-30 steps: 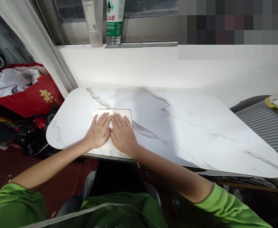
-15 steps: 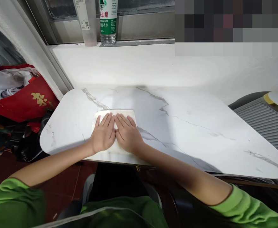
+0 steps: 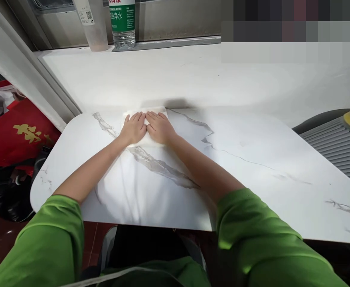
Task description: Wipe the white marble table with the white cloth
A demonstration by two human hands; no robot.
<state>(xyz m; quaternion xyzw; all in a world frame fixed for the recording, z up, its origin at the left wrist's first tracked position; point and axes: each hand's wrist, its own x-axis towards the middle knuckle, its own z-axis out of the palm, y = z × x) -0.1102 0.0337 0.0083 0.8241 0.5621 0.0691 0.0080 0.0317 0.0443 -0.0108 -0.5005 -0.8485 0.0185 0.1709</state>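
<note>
A folded white cloth (image 3: 146, 111) lies on the white marble-patterned table (image 3: 237, 175), close to its far edge. My left hand (image 3: 134, 128) and my right hand (image 3: 159, 126) press flat on the cloth side by side, fingers stretched out and thumbs touching. Most of the cloth is hidden under my palms. Both arms reach far forward, and my green sleeves fill the bottom of the view.
A white window ledge (image 3: 177, 75) runs behind the table, carrying a green-labelled water bottle (image 3: 122, 22) and a clear tumbler (image 3: 91, 24). A red bag (image 3: 16, 133) with clothes sits on the floor at left. A grey ribbed surface (image 3: 336, 147) stands at right.
Both hands have slid the cloth away from me, from near the table's front edge to its far edge. My arms have stretched out and the camera has leaned forward.
</note>
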